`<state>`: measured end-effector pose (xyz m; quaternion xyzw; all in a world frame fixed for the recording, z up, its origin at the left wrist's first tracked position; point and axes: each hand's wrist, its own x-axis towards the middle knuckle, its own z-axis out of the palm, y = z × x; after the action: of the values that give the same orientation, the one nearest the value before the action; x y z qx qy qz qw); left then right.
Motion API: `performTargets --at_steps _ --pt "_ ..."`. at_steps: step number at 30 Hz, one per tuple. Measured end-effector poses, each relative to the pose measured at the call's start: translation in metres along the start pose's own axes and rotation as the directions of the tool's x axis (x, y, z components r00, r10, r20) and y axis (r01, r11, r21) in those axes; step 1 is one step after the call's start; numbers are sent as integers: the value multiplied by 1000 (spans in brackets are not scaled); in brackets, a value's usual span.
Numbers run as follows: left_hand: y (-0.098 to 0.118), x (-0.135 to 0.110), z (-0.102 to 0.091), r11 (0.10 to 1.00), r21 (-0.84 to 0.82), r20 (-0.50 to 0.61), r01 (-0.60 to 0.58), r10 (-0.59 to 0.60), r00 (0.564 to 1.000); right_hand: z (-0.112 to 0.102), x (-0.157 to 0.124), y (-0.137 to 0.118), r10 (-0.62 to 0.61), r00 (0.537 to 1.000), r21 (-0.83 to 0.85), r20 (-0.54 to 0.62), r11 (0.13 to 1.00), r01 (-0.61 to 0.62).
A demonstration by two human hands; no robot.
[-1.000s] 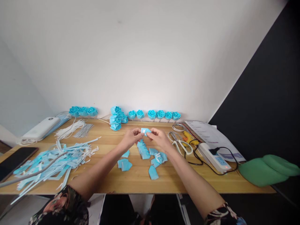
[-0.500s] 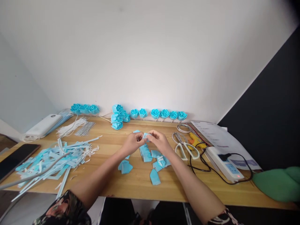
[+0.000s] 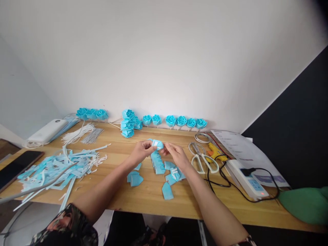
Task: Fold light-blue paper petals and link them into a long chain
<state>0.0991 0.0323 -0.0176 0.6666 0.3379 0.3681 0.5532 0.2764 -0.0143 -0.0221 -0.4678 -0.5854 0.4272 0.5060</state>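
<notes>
My left hand is closed on a folded light-blue piece with a white patch, pinched between thumb and fingers. My right hand has its fingers pressed together at the piece's right edge. Beneath them lies an overlapping row of blue folded pieces. To the right, by my right wrist, is a loose pile of folded pieces, one showing white strips. A single pointed piece rests nearer the front edge. More folded pieces lie beside my left forearm.
Blue flowers line the wall. Blue and white strips are heaped at left, near a phone and white ties. At right are scissors, a yellow glue gun, a power strip and paper sheets.
The piece has turned so its white patch and pointed end show. My right fingers have shifted right to its edge, and my left hand has moved slightly left.
</notes>
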Motion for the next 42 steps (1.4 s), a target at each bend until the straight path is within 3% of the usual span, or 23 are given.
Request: performTargets --at_steps 9,15,23,30,33,37,38,42 --pt "-2 -1 2 998 30 -14 -53 54 998 5 -1 -3 68 997 -26 25 997 -67" --pt "-4 -3 7 995 48 6 -82 82 997 7 -1 8 3 1000 -83 11 997 -2" --pt "1 -1 0 998 -40 2 -38 39 999 1 -2 -5 75 991 32 114 996 -79" --pt "0 -1 -1 999 -33 18 -41 41 999 3 -1 -2 71 997 14 32 997 -71" --pt "-1 -1 0 994 -40 -75 -99 96 993 5 -1 1 16 998 -56 -61 998 -20" --pt "-1 -6 1 962 152 -329 -226 265 906 7 -3 0 -115 981 -208 -158 975 80" --pt "-1 -8 2 940 243 -328 -238 310 892 8 -4 -1 -144 976 -247 -163 964 101" --pt "-2 -12 8 788 540 -152 -295 436 887 11 -7 -1 -211 964 -333 -163 931 147"
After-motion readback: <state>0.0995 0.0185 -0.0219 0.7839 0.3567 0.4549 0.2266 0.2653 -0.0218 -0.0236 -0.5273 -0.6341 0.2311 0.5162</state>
